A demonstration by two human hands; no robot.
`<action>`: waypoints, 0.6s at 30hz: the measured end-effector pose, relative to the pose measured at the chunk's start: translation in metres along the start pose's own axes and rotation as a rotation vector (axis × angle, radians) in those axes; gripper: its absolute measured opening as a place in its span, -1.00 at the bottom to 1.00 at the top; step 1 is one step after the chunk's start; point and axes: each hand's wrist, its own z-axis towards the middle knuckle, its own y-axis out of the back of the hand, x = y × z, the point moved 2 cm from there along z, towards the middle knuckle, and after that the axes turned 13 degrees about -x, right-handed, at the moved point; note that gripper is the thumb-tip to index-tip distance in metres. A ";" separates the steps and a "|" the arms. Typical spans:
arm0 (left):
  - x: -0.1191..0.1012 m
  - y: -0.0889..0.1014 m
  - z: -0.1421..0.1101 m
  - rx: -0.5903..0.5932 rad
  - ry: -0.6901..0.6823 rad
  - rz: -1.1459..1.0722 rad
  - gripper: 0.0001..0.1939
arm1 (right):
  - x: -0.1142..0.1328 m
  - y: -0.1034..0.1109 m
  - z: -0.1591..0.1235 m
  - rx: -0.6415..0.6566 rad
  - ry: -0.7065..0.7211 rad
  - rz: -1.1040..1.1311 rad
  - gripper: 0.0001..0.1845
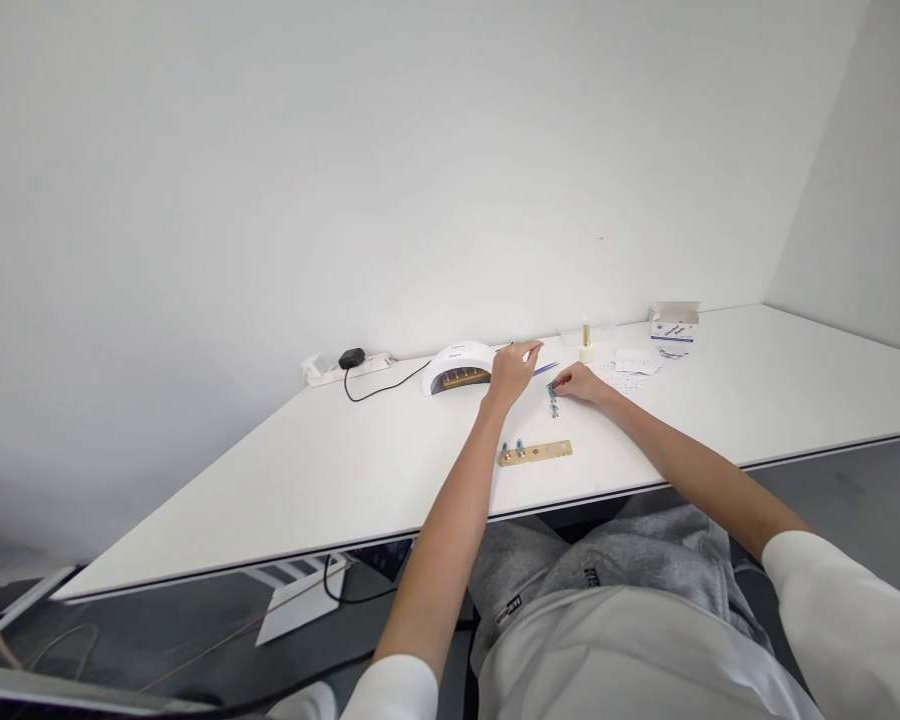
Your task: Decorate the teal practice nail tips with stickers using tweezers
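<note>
My left hand (516,372) is raised over the table just right of a white nail lamp (459,362). Its fingers are pinched together, and whatever they may hold is too small to make out. My right hand (579,383) has its thumb and fingertips closed on a small blue false nail (551,387) at the top of a short row. Another blue nail (554,411) lies below it. Nearer to me rests a wooden strip (546,453) with two blue nails (520,447) standing on little metal holders at its left end.
A blue pen-like tool (545,368) lies between my hands. Behind are a small gold-and-white bottle (586,340), white sheets (637,361) and an open box (673,322). A power strip (360,367) with a black adapter (352,357) sits left, its cable running to the lamp.
</note>
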 end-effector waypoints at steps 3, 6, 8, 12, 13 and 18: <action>0.000 0.000 0.000 0.008 0.005 -0.008 -0.77 | 0.000 0.001 0.001 -0.004 -0.020 0.001 -0.89; -0.001 0.000 0.000 0.018 0.015 -0.008 -0.77 | 0.001 0.002 0.001 -0.007 -0.025 0.002 -0.90; -0.002 0.001 0.000 0.024 0.022 -0.004 -0.77 | 0.002 0.002 0.001 -0.013 -0.025 0.000 -0.88; -0.002 0.002 0.000 0.021 0.020 -0.004 -0.77 | 0.002 0.003 0.000 -0.028 -0.035 0.018 -0.83; -0.002 0.001 0.000 0.018 0.019 -0.006 -0.77 | 0.002 0.003 0.000 -0.026 -0.042 0.030 -0.82; 0.002 0.000 -0.001 0.018 0.015 -0.007 -0.77 | 0.004 0.013 0.002 0.018 -0.063 0.057 -0.76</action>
